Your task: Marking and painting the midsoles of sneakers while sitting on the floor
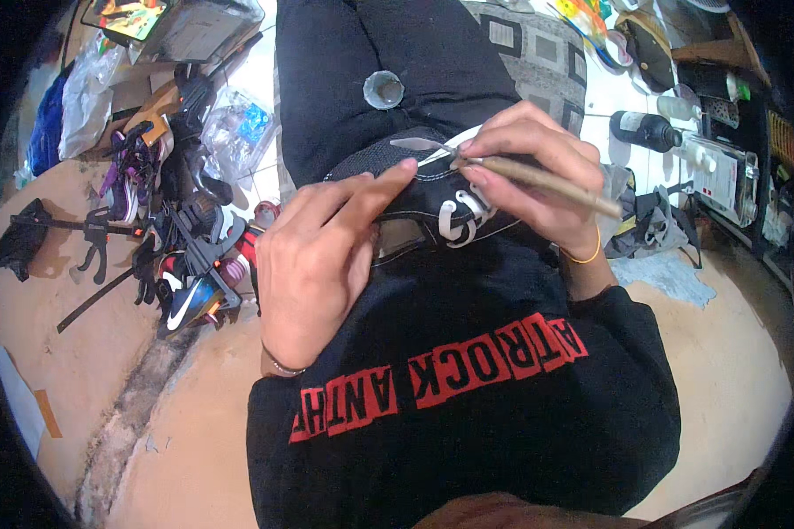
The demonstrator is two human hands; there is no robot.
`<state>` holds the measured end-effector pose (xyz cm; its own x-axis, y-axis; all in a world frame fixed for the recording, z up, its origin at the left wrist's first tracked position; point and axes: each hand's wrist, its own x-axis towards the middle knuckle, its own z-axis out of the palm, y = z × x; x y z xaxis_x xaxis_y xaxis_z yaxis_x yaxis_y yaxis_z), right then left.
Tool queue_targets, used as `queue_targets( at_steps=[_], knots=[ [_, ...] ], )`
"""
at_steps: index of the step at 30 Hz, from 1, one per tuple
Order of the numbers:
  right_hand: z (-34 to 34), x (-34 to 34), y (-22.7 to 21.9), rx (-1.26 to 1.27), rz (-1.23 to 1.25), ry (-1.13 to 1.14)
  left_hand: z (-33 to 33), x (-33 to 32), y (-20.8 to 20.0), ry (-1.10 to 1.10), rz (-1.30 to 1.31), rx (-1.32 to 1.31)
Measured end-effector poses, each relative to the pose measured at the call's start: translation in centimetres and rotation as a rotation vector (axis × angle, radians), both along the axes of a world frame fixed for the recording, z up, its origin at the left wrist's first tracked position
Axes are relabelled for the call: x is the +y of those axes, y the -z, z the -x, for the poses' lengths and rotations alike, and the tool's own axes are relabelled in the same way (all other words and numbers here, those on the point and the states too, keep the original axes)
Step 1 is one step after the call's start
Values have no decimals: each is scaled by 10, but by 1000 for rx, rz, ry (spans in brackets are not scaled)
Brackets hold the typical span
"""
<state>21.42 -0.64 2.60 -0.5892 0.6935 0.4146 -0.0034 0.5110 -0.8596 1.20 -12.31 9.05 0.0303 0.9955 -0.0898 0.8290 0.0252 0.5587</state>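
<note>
A black shoe point(370, 165) with textured mesh, white stitching and loops of white lace point(457, 220) lies across my lap. My left hand point(318, 251) grips its left side, the index finger stretched along the white edge. In my right hand point(543, 167) is a slim tool with a tan handle point(556, 183), pinched near its front end. Its grey, leaf-shaped tip point(415, 144) lies over the shoe by my left index fingertip. Whether it is a brush or a small spatula I cannot tell. Beyond the shoe, a small translucent cup point(384, 90) rests on my dark trousers.
On the left floor lie several shoes point(198, 304), black bar clamps point(198, 229) and clear plastic bags point(235, 128). At right stand a dark bottle point(644, 130) and a clear box point(719, 181). A grey patterned mat point(547, 53) lies under my legs.
</note>
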Motion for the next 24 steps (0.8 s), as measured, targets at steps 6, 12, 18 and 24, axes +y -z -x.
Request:
queue_targets(
  at_steps=[6,12,18,24],
  knots=[
    [-3,-6,5,106,152,2,5,-7,11,28,-63,-155],
    [-4,-7,7,145,153,-13,11,-9,11,94,59,-236],
    [-7,-13,-1,8,82,-69,9,-16,9,131,75,-242],
    [-9,-13,-8,-14,68,-96,6,-20,5,145,120,-211]
  ],
)
